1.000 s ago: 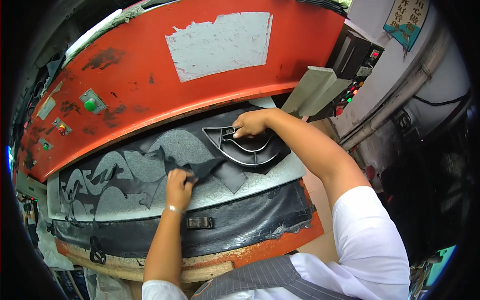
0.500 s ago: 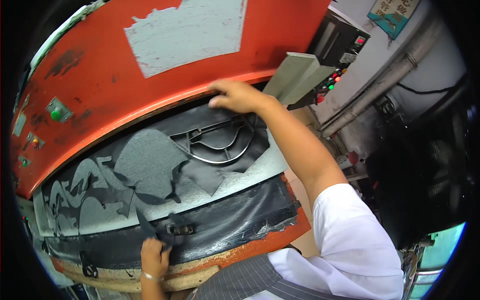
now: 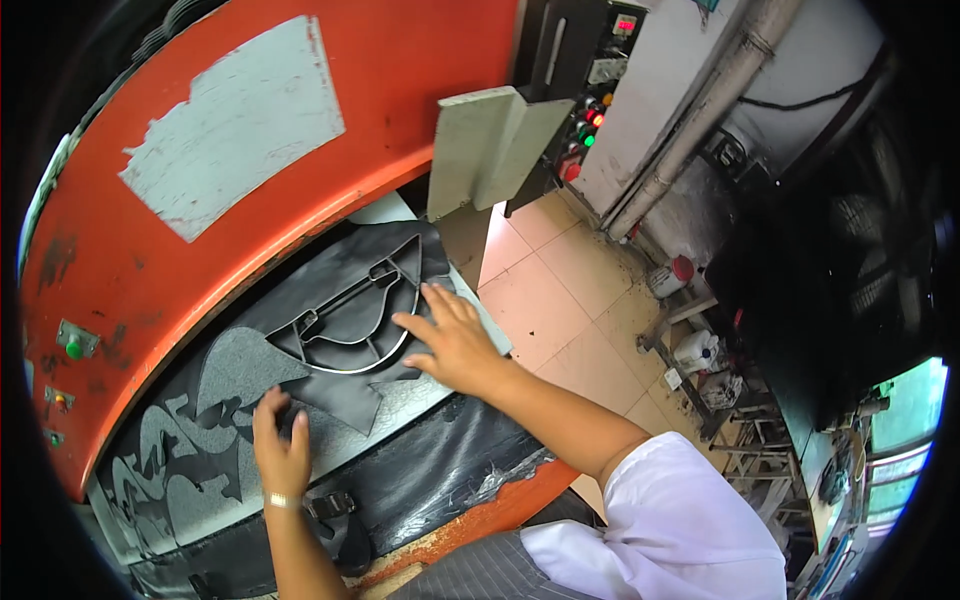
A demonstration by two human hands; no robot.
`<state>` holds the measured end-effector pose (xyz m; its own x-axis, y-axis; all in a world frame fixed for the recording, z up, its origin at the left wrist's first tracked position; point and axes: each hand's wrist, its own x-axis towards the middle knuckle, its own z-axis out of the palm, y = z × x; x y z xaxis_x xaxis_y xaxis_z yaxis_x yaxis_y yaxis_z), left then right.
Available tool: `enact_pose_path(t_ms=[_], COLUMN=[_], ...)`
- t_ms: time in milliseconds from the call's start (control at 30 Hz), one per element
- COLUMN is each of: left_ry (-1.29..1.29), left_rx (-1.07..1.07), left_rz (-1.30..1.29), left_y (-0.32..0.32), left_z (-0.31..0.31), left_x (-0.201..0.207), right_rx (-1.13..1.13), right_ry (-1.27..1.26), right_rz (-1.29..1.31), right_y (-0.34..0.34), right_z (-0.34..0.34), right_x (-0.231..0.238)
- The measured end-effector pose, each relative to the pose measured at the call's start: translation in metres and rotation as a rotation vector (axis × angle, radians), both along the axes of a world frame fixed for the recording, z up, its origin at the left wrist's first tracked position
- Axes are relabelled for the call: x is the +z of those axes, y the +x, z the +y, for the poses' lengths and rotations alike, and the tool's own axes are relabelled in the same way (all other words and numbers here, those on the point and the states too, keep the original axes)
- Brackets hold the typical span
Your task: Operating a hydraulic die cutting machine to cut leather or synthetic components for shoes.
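The right hand (image 3: pixel 455 345) is now off the far rim of the metal cutting die (image 3: pixel 350 320) and lies flat at its right side, fingers (image 3: pixel 425 325) spread on the black sheet (image 3: pixel 345 385). The left hand (image 3: pixel 280 450), earlier low at the near desk edge, now presses the sheet left of the die.

Torn whitish label (image 3: pixel 235 125) on orange press; red-digit display (image 3: pixel 625 23) top.
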<state>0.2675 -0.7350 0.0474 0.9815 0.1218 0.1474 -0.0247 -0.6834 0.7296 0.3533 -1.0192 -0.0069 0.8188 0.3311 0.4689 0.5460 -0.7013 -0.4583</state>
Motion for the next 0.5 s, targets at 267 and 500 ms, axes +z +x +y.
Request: enact_pose_path(t_ms=[267, 500], left_ry=[0.095, -0.004], left_rx=[0.042, 0.05], left_rz=[-0.068, -0.118], left_y=[0.049, 0.047], left_z=[-0.011, -0.008], left_x=[-0.059, -0.062], right_rx=[-0.074, -0.067], right_ry=[0.092, 0.056], right_rz=[-0.02, -0.031], right_y=[-0.004, -0.006], right_z=[0.014, 0.009], right_x=[-0.004, -0.005])
